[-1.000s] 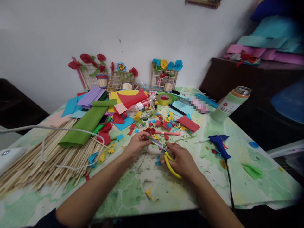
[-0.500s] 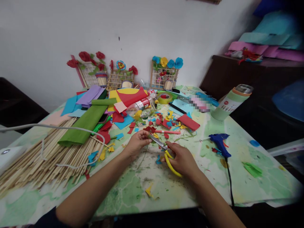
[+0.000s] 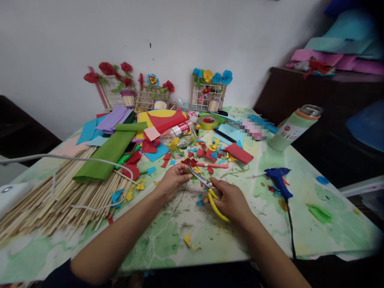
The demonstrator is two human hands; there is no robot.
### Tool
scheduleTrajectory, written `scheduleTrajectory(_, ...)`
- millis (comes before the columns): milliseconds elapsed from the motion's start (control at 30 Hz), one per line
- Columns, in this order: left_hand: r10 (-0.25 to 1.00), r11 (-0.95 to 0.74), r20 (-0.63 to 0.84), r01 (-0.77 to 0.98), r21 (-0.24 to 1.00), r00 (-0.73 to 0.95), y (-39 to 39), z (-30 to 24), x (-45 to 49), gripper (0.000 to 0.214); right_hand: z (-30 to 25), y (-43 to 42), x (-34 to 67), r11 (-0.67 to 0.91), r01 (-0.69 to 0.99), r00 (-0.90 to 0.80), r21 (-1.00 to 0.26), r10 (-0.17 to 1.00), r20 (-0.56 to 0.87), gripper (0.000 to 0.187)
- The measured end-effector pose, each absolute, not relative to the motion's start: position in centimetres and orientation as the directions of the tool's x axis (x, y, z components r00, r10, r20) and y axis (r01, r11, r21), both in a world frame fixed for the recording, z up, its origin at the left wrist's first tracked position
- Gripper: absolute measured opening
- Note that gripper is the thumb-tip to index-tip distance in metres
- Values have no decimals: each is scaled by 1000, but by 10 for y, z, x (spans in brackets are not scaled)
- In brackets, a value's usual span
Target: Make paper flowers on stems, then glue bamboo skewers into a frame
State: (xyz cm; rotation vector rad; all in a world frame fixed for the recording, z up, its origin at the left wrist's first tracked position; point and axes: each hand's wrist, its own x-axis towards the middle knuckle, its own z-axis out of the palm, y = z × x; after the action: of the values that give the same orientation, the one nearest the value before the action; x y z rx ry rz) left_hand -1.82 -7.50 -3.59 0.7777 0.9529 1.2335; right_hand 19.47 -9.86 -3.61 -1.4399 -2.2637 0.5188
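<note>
My left hand (image 3: 172,180) pinches a small dark red paper piece (image 3: 189,162) just above the table. My right hand (image 3: 229,200) is closed through the yellow handles of a pair of scissors (image 3: 210,192). The metal blades point up and left, with their tips at the red piece. A pink stick (image 3: 214,165) lies just beyond the blades among red, yellow and blue paper scraps (image 3: 210,150).
Bamboo sticks (image 3: 60,200) and a white cable (image 3: 75,160) fill the left. Folded green paper (image 3: 105,158), coloured sheets (image 3: 162,120), a plastic bottle (image 3: 177,132), a tape roll (image 3: 208,123), a blue glue gun (image 3: 277,178) and a green flask (image 3: 292,130) lie around. Paper-flower frames (image 3: 210,94) lean on the wall.
Both hands stay nearly in place with the scissors at the red piece. The view has tilted slightly, so everything sits a little higher in the picture.
</note>
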Motion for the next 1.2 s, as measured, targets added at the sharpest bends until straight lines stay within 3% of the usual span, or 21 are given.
scheduleTrajectory(267, 978, 209, -192, -395, 894, 82, -77, -36, -17, 34, -32, -100, 194, 371, 801, -333, -469, 928, 165, 53)
scheduleTrajectory(433, 979, 183, -201, -286, 941, -34, -68, -36, -28, 33, -23, -84, 210, 78, 967, -46, -244, 990, 137, 51)
scheduleTrajectory(533, 980, 139, -171, -268, 953, -100, -60, -38, -39, 34, -18, -72, 223, -21, 992, 35, -127, 994, 104, 46)
scheduleTrajectory(733, 975, 72, -124, -265, 961, -183, -53, -34, -54, 35, -7, -60, 242, 21, 999, -20, 32, 999, -34, 29)
scheduleTrajectory(833, 978, 48, -97, -251, 967, -186, -54, -34, -53, 34, 5, -60, 237, 105, 992, -107, 64, 994, 22, 31)
scheduleTrajectory(933, 987, 40, -72, -221, 974, -141, -59, -34, -44, 32, 14, -61, 214, 272, 959, -259, -78, 954, 150, 35)
scheduleTrajectory(1033, 998, 40, -46, -155, 987, -32, -68, -34, -30, 29, 8, -61, 181, 466, 795, -422, -390, 885, 196, 35)
scheduleTrajectory(1100, 999, 27, -22, -101, 994, 49, -73, -34, -21, 28, -4, -59, 162, 468, 657, -468, -591, 868, 168, 29)
scheduleTrajectory(1200, 996, 4, 1, -62, 998, 90, -77, -35, -16, 27, -24, -53, 146, 440, 433, -516, -787, 836, 184, 15)
